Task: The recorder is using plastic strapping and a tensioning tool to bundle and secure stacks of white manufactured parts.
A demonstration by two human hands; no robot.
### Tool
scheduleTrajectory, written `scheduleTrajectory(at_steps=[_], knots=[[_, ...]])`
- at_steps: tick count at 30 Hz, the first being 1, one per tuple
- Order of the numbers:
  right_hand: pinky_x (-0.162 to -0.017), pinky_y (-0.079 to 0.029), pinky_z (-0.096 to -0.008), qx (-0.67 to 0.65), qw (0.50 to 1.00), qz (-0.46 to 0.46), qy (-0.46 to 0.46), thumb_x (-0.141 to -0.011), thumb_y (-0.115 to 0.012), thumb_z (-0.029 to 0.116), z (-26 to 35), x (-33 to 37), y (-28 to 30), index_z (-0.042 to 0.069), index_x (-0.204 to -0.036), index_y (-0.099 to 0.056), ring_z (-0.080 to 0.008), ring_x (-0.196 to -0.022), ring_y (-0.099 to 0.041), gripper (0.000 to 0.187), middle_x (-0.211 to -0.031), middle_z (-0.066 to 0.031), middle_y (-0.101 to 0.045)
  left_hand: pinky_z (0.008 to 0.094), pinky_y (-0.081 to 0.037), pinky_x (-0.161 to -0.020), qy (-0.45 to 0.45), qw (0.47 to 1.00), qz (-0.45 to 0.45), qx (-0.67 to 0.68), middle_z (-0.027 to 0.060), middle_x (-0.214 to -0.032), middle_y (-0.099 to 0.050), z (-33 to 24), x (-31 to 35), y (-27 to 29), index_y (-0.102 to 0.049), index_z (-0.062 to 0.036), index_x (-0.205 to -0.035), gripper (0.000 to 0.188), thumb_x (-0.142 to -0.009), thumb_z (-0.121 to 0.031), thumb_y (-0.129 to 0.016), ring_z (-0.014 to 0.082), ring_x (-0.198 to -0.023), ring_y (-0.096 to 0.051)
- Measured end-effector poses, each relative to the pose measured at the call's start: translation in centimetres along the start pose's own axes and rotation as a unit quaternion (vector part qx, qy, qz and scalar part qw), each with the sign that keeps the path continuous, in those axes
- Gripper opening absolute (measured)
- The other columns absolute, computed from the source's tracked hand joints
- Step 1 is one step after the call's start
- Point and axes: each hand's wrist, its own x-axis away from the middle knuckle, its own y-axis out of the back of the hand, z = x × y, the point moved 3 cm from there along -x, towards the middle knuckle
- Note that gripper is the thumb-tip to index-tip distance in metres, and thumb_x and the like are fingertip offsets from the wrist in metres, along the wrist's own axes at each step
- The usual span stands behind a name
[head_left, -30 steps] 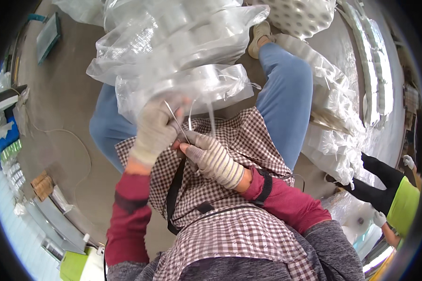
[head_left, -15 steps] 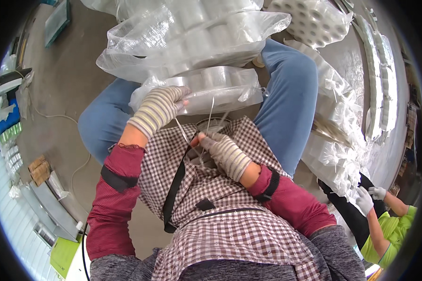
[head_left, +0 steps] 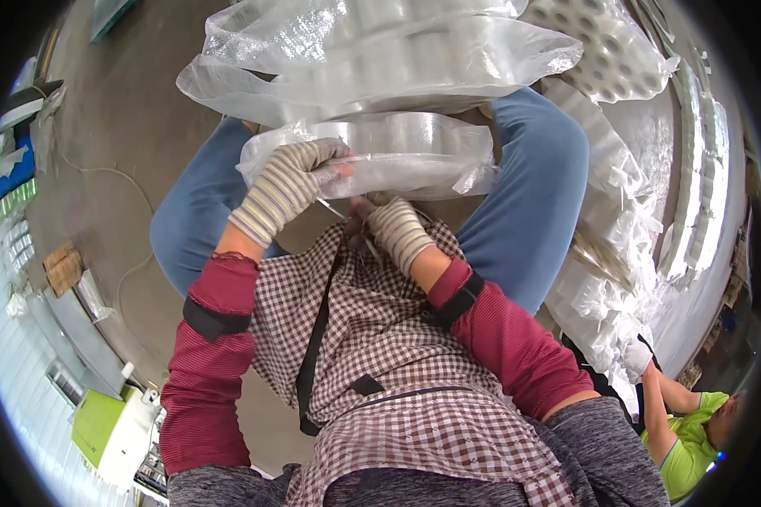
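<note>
A gloved left hand (head_left: 289, 188) rests against the left end of a clear plastic bag (head_left: 435, 175) of pale rolls (head_left: 414, 129) between the knees (head_left: 558, 148), thumb and fingertips near one another, their grip unclear. Just below, the right hand (head_left: 391, 226) curls its fingers beside a thin white strip (head_left: 331, 208), any hold hidden. The film looks soft and slippery, the rolls firmer and moderately heavy, best gripped around their sides rather than by loose plastic.

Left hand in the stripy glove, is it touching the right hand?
Apart. The head view shows the left hand higher in the picture than the right hand, with clear plastic bag visible between their fingers.
</note>
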Motion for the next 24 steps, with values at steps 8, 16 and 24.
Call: scheduleTrajectory(at_steps=[8, 16, 24], knots=[[-0.068, -0.048, -0.0372, 0.351, 0.908, -0.095, 0.209, -0.084, -0.06, 0.025, -0.2, -1.8, 0.7, 0.0, -0.097, -0.063, -0.0272, -0.068, -0.061, 0.029, -0.08, -0.0151, -0.065, 0.0242, -0.046, -0.072, 0.049, 0.976, 0.118, 0.176, 0.0008, -0.087, -0.065, 2.2, -3.7, 0.6, -0.065, -0.0009, -0.094, 0.02, -0.081, -0.017, -0.064, 0.0087, -0.079, -0.056], [-0.044, -0.04, -0.0277, 0.378, 0.895, -0.091, 0.22, -0.089, -0.056, 0.021, -1.1, -3.2, 1.6, -0.001, -0.089, -0.06, -0.0123, -0.048, -0.05, 0.022, -0.06, -0.0044, -0.057, 0.0356, -0.046, -0.062, 0.042, 0.972, -0.146, -0.179, 0.0166, -0.076, -0.063, 1.5, -5.4, -2.0, -0.064, -0.0063, -0.096, 0.04, -0.083, -0.043, -0.057, 0.0302, -0.066, -0.059], [-0.056, -0.043, -0.0325, 0.306, 0.888, -0.139, 0.313, -0.087, -0.056, 0.02, -0.5, -2.5, 1.3, 0.001, -0.093, -0.062, -0.0231, -0.059, -0.052, 0.021, -0.07, -0.0133, -0.058, 0.0441, -0.047, -0.07, 0.015, 0.964, -0.153, -0.217, 0.0198, -0.085, -0.063, 1.4, -5.3, -2.0, -0.062, -0.0033, -0.097, 0.038, -0.088, -0.037, -0.047, 0.0374, -0.077, -0.059]])
